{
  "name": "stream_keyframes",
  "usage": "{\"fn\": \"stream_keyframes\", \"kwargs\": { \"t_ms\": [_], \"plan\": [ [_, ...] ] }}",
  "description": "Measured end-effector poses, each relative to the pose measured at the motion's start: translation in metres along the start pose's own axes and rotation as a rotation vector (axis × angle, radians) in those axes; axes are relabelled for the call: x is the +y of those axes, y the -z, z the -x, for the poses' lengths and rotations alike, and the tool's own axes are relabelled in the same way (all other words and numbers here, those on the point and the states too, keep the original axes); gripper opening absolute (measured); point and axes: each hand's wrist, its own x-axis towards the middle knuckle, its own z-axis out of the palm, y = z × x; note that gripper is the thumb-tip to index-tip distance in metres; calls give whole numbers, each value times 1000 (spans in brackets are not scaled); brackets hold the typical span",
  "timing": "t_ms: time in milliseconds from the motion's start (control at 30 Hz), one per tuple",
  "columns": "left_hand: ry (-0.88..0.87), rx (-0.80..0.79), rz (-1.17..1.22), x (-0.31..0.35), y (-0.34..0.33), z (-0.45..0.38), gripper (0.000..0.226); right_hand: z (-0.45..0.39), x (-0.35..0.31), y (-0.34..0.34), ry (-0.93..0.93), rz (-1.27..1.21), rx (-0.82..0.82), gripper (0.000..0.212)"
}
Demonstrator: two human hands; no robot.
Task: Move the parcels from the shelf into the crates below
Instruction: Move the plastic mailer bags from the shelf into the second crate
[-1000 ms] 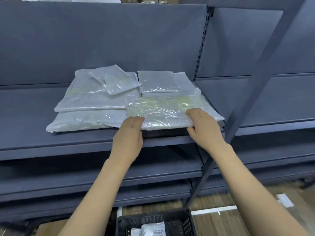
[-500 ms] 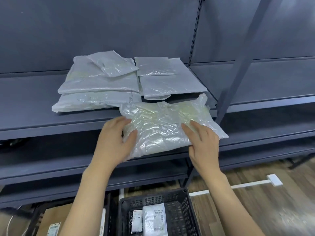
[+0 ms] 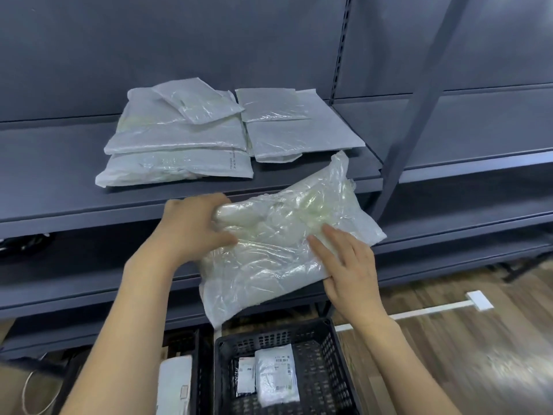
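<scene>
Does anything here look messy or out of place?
Nothing looks damaged or spilled. The parcels left on the shelf lie in a loose, overlapping pile, some skewed. The clear parcel held by the left hand and right hand is crinkled and tilted.

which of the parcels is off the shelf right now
The clear crinkled parcel, gripped by the left hand and right hand above the black crate; the others lie on the shelf.
</scene>
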Motion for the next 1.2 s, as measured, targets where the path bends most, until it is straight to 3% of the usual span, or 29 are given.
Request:
{"fn": "stream_keyframes", "kwargs": {
  "t_ms": [167,333,533,633,800,900,1000,1067,1133,1200],
  "plan": [
    [-107,182,-183,1,-8,18,21,-3,-6,15,-16,-76,-210,79],
    [-116,333,-269,0,-18,40,27,-33,-31,40,-21,-84,10,71],
    [-141,469,-313,4,-11,57,29,-51,-41,44,-54,125,16,75],
    [-152,572,-337,5,-4,63,26,-57,-42,47,-86,79,36,63],
    [-55,718,-346,8,-3,72,25,-62,-45,37,-82,-16,-155,39],
    [17,623,-324,1,-5,76,28,-57,-52,33,-89,-1,-144,25],
    [68,276,-273,-3,-2,80,30,-52,-56,29,-77,40,-25,22],
    [92,109,-220,-7,-1,83,50,-50,-57,26,-59,38,71,16],
    [70,104,-172,-7,0,85,73,-48,-60,23,-65,8,168,22],
    [59,156,-117,-9,0,86,80,-46,-62,20,-79,-13,248,30]
  ]
}}
